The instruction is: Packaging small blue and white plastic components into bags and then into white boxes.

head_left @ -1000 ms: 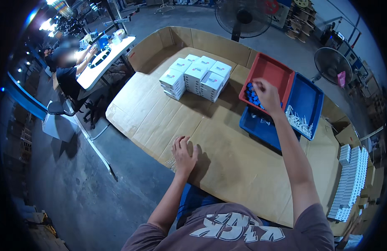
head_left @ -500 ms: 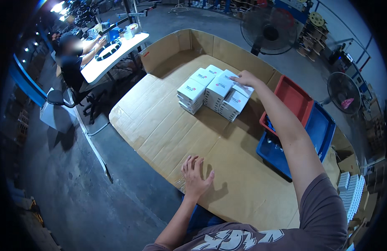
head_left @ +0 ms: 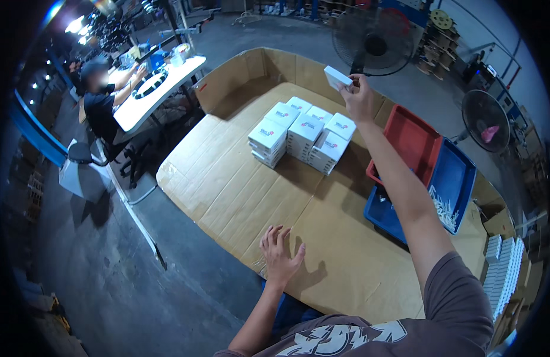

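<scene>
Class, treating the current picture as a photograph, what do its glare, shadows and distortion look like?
Head view, upper left: glare from a bright lamp; head view, centre: dark shadows beside the left hand and the stacked white boxes; head view, rim: blackened corners and a bowed blue beam, consistent with fisheye distortion.

This view comes from the person's own head, through the left of two cameras worn side by side, tipped down past the brown T-shirt (head_left: 426, 330) and out over the cardboard worktop (head_left: 221, 199). The T-shirt sits closest, cut by the bottom edge; the left hand (head_left: 281, 254) is near, the right hand (head_left: 359, 100) farther out. Well beyond, the white side table (head_left: 131, 118) and caged fan (head_left: 375, 44) come in small along the top. The fisheye takes in plenty, curving outer edges and darkening to black at the corners.
</scene>
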{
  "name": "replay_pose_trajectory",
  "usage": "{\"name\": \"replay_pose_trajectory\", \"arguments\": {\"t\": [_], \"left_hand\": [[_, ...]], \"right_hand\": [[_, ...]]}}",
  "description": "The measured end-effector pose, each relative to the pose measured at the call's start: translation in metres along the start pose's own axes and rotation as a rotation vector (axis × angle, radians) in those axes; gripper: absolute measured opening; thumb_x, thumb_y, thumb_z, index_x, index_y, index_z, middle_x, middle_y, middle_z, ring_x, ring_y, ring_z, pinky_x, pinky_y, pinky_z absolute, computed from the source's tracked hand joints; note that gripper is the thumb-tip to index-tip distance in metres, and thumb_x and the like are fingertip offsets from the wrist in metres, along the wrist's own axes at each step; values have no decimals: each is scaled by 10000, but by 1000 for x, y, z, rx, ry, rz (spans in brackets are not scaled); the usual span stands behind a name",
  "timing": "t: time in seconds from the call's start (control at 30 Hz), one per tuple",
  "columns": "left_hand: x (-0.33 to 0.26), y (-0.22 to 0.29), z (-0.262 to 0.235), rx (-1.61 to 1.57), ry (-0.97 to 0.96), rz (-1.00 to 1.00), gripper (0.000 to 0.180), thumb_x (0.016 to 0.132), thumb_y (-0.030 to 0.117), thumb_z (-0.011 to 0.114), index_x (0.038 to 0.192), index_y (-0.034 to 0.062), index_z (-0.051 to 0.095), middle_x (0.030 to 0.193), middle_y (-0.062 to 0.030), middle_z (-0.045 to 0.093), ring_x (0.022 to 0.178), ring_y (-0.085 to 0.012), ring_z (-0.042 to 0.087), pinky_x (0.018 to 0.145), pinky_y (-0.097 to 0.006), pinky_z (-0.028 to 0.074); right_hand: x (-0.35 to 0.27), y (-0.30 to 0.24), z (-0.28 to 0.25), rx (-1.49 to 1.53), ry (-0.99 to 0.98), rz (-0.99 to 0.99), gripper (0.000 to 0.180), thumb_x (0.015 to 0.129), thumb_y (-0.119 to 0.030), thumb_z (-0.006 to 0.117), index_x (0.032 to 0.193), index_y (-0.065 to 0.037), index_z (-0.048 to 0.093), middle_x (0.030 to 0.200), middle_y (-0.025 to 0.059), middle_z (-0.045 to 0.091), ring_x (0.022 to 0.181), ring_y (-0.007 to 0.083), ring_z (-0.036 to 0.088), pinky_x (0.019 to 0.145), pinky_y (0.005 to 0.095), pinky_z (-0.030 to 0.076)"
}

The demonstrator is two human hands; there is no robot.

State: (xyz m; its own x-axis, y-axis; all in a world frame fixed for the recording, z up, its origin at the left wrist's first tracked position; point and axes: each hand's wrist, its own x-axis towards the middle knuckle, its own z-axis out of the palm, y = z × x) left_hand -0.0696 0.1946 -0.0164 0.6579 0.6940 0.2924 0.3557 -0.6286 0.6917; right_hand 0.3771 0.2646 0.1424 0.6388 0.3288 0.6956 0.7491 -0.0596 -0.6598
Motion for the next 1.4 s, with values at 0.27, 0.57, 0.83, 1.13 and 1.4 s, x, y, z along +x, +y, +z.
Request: {"name": "replay_pose_trajectory", "arguments": {"t": [0.27, 0.57, 0.83, 1.13, 1.4], "left_hand": [[1, -2, 11, 14, 18, 37, 529, 840, 368, 761, 1266, 87, 625, 1366, -159, 560, 1391, -390, 430, 1170, -531, 285], [-17, 13, 4, 5, 29, 125, 463, 857, 249, 761, 1268, 79, 635, 1309, -159, 591, 1298, -383, 482, 1123, -544, 311], [-57, 128, 39, -1232, -1003, -613, 642, 1089, 556, 425, 1446, 30, 519, 1232, -137, 677, 1036, -272, 695, 935, -425, 571], [-102, 192, 68, -1216, -1266, -867, 598, 1071, 550, 479, 1402, 57, 544, 1182, -60, 675, 1072, -188, 672, 943, -374, 544], [-107, 230, 77, -1116, -1220, -795, 618, 1014, 626, 545, 1345, 104, 555, 1152, -34, 661, 1008, -147, 681, 851, -285, 573]], "right_hand": [[-67, -140, -148, 239, 140, -287, 334, 847, 106, 759, 1096, -28, 582, 1143, 126, 696, 1082, 185, 658, 962, 333, 517], [-150, -172, -276, 348, 139, -118, 404, 880, 4, 788, 1241, -32, 610, 1129, 88, 697, 1075, 163, 662, 963, 324, 534], [-354, -128, -321, 858, -144, 810, 490, 920, -43, 767, 1379, -37, 597, 1110, 53, 718, 992, 124, 676, 849, 301, 562], [-444, -168, -351, 216, -217, 672, 439, 994, -127, 679, 1411, -20, 593, 1353, 114, 610, 1168, 233, 613, 945, 335, 514], [-447, -174, -363, -1, -214, 337, 881, 954, -486, 662, 1591, 20, 323, 1531, 302, 372, 1382, 467, 453, 1130, 470, 413]]}}
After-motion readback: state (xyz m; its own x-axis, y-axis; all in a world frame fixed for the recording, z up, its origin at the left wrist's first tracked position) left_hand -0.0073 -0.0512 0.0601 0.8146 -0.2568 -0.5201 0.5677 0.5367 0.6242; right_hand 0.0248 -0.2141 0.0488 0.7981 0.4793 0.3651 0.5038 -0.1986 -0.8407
